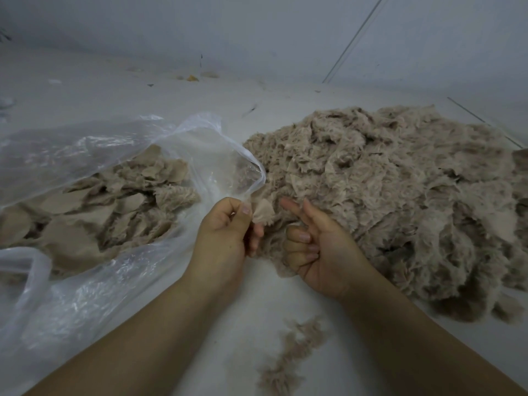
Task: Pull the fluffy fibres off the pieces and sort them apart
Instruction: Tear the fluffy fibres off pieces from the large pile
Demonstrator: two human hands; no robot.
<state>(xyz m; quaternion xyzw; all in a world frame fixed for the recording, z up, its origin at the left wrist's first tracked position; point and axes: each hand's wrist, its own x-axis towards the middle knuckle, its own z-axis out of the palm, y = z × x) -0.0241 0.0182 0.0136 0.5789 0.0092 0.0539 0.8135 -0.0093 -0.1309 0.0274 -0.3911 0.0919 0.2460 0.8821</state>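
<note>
A large heap of beige fluffy pieces [385, 190] covers the right half of the pale floor. My left hand [225, 232] pinches one small fluffy piece [264, 214] between thumb and fingers, just left of the heap's near edge. My right hand [314, 247] is beside it, palm up; its index finger points out over the heap and the other fingers are curled, and I cannot tell whether they hold any fibre. A clear plastic bag [94, 155] on the left holds several flatter beige pieces [94, 207].
A trail of loose beige fluff [288, 358] lies on the floor between my forearms. Small scraps [192, 78] lie by the far wall. The bag's loose edge [251, 167] rises right above my left hand.
</note>
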